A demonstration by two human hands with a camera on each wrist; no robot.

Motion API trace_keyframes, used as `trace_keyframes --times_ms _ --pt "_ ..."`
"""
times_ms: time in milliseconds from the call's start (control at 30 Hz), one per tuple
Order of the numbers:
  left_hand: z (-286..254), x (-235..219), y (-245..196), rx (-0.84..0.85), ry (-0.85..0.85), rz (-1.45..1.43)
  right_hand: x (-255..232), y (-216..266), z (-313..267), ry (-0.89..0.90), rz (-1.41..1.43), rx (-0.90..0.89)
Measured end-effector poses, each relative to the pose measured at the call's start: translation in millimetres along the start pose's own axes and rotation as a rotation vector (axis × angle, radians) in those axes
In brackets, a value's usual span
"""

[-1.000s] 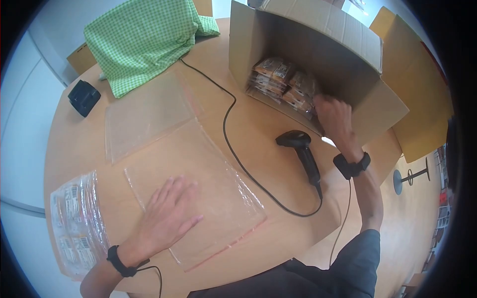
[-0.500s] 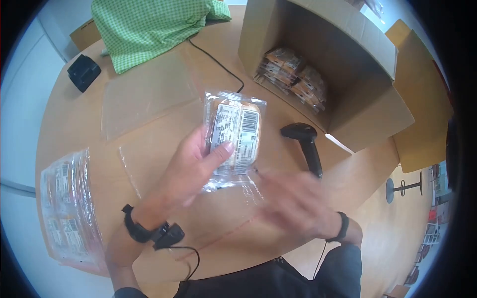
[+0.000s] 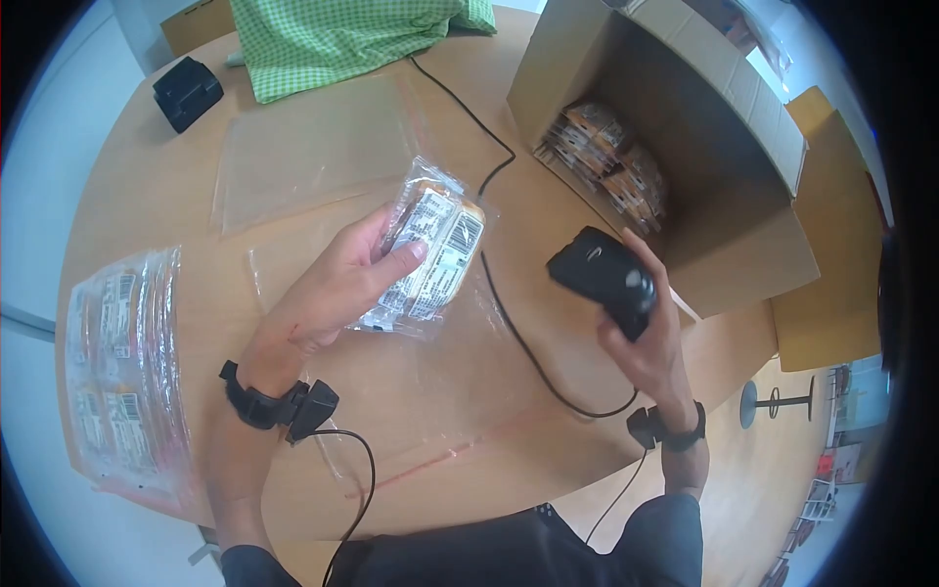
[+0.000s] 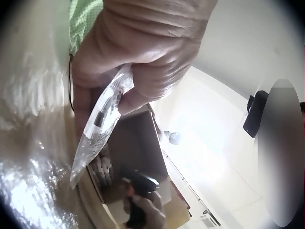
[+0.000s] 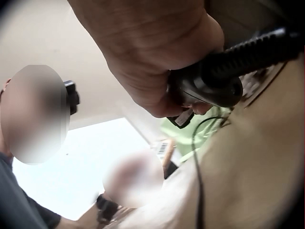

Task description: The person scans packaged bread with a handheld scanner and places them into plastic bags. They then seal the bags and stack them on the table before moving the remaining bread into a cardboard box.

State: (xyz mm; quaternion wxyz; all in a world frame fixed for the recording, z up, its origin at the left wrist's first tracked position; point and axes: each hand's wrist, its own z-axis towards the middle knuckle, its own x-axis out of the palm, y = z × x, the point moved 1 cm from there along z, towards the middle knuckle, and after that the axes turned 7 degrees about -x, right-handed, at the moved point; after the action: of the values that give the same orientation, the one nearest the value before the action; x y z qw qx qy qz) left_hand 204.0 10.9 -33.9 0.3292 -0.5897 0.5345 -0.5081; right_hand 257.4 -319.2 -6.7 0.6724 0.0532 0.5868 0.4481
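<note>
My left hand pinches a clear plastic packet of what looks like bread, thumb on top, above the table. Its white label with a barcode faces up in the head view. The left wrist view shows the same packet edge-on between thumb and fingers. My right hand grips a black barcode scanner by its handle, to the right of the packet and raised over the table. In the right wrist view the fingers wrap round the scanner, whose cable end points right.
An open cardboard box lies on its side at the back right, with stacked packets inside. Flat clear bags lie mid-table. A filled bag is at left. Behind are a green checked cloth and a black stand.
The left hand rose from the flat bag and took hold of a packet, after the right hand reached into the box. The right hand then picked the scanner up from the table.
</note>
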Motion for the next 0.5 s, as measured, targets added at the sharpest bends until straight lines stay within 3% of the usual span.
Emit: trace_keyframes --times_ms 100,167,433,500 --pt "-0.3 0.9 2.3 0.011 0.042 -0.004 8.1 36.2 -0.5 0.079 0.133 -0.133" --pt "-1.8 3.2 2.4 0.018 0.032 0.036 18.3 40.4 6.2 0.148 0.026 -0.367" --pt "-6.3 9.6 0.4 0.025 0.073 0.064 33.1 43.7 13.6 0.218 0.099 -0.381" --pt "-7.6 11.4 -0.9 0.029 0.078 0.056 32.9 44.3 11.9 0.251 0.132 -0.306"
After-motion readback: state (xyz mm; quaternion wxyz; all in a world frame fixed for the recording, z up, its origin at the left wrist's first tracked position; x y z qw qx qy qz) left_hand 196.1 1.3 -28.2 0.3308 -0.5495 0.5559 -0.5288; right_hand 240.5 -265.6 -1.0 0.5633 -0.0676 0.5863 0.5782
